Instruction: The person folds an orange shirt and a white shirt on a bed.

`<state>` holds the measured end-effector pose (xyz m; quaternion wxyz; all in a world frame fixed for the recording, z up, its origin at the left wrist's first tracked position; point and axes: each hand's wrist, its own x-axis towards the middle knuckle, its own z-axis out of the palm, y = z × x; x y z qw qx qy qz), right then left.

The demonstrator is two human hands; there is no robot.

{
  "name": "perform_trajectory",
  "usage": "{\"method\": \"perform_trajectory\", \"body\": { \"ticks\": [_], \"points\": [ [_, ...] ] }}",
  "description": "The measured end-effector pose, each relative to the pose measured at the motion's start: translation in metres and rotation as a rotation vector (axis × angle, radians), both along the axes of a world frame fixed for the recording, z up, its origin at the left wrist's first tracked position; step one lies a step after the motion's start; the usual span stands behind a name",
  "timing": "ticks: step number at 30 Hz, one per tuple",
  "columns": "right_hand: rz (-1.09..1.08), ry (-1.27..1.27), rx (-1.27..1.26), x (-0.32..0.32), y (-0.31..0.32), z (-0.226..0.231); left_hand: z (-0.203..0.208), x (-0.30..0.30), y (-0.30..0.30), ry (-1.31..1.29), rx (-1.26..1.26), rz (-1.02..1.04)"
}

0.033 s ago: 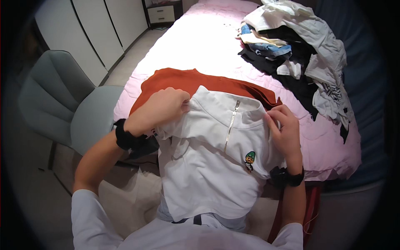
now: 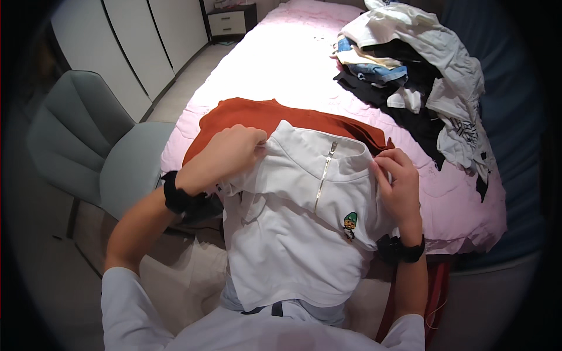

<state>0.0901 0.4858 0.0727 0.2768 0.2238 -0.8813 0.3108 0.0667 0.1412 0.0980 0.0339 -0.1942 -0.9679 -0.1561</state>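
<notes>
A white half-zip shirt (image 2: 287, 251) hangs in front of me, its collar up and a small green-hatted figure stitched on the chest. My left hand (image 2: 234, 149) pinches the fabric at the shoulder left of the collar. At the opposite shoulder, my right hand (image 2: 398, 181) grips the shirt between thumb and fingers. The silver zip runs down from the collar between both hands. Just beyond the collar, an orange-brown garment (image 2: 246, 114) is spread on the near end of the bed, partly hidden by the shirt and my left hand.
The bed (image 2: 257, 70) has a pink cover. A heap of clothes (image 2: 427, 76), white, black and blue, lies on its right side. To the left stand a grey chair (image 2: 88, 134) and white wardrobe doors (image 2: 126, 47). A small nightstand (image 2: 228, 22) is at the far end.
</notes>
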Motion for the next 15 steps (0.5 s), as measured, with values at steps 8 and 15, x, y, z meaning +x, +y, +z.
{"method": "perform_trajectory", "body": {
  "ticks": [8,15],
  "points": [
    [-0.113,0.079,-0.411,0.068,0.004,0.033,0.042,0.107,-0.001,0.506,0.648,0.130],
    [-0.135,0.536,-0.260,0.177,0.002,0.092,0.088,0.226,-0.026,1.094,0.430,-0.107]
  ]
}}
